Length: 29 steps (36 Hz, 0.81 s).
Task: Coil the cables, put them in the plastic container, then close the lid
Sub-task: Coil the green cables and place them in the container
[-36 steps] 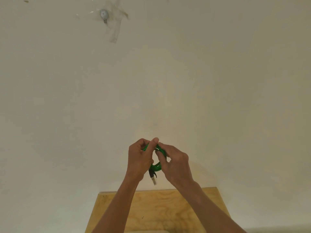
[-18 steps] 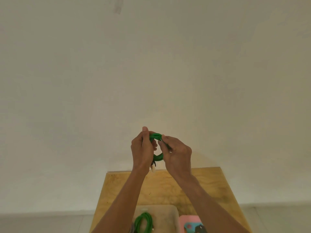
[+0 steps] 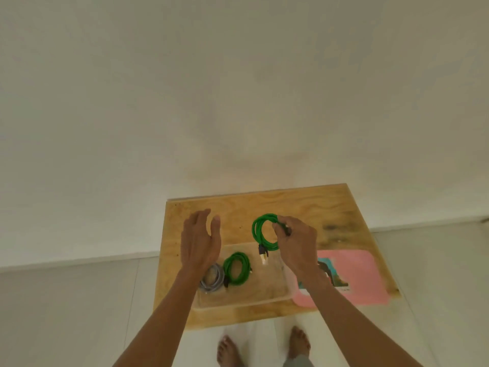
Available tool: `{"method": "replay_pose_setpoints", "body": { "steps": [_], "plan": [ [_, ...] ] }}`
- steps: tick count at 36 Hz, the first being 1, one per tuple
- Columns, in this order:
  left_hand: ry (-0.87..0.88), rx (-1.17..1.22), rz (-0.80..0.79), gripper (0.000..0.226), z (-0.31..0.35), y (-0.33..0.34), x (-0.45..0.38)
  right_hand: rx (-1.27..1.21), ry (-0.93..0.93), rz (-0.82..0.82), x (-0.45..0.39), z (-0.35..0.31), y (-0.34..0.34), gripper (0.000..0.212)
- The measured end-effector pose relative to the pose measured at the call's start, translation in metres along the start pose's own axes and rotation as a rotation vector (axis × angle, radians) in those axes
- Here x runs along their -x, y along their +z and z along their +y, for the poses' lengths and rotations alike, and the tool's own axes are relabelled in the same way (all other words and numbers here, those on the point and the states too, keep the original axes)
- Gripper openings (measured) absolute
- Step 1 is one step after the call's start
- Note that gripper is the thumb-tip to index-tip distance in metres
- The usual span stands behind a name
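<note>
On the left, our left hand [image 3: 200, 241] hangs with fingers straight and relaxed, grasping nothing, above the left end of the clear plastic container [image 3: 275, 294] on the bench [image 3: 304, 205]. Inside, at that left end, a grey coiled cable [image 3: 211, 280] lies touching a green coiled cable [image 3: 236, 267]; the right half of the floor looks bare. Moving right, our right hand [image 3: 297, 241] pinches the rim of a third green coil [image 3: 262, 230], held roughly upright with its plug [image 3: 262, 252] dangling down. We judge the free space lies just below and toward us from this coil, so the right hand is the nearer one to lower it. Farther right, the pink lid [image 3: 362, 274] lies flat beside the container.
</note>
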<state>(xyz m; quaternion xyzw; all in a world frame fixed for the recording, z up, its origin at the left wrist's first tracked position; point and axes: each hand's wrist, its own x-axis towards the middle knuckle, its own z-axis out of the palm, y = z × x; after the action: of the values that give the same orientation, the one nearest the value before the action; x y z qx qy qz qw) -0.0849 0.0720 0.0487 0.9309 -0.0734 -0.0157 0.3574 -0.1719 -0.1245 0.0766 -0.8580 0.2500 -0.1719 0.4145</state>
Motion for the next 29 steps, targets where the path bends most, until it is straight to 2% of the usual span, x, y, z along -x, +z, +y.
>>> {"method": "replay_pose_setpoints", "body": {
  "steps": [6,11,19,29],
  "plan": [
    [0.046,-0.301,-0.144,0.066,-0.060,0.023,0.041,0.214,0.204,-0.198,0.031,0.044,0.034,0.028],
    [0.080,-0.355,-0.280,0.073,-0.087,0.031,0.057,0.425,0.232,-0.310,0.038,0.059,0.060,0.032],
    [0.123,-0.310,-0.311,0.071,-0.103,0.035,0.060,0.533,0.262,-0.320,0.039,0.068,0.078,0.036],
    [0.107,-0.300,-0.337,0.073,-0.102,0.033,0.059,0.423,0.257,-0.321,0.037,0.058,0.073,0.039]
  ]
}}
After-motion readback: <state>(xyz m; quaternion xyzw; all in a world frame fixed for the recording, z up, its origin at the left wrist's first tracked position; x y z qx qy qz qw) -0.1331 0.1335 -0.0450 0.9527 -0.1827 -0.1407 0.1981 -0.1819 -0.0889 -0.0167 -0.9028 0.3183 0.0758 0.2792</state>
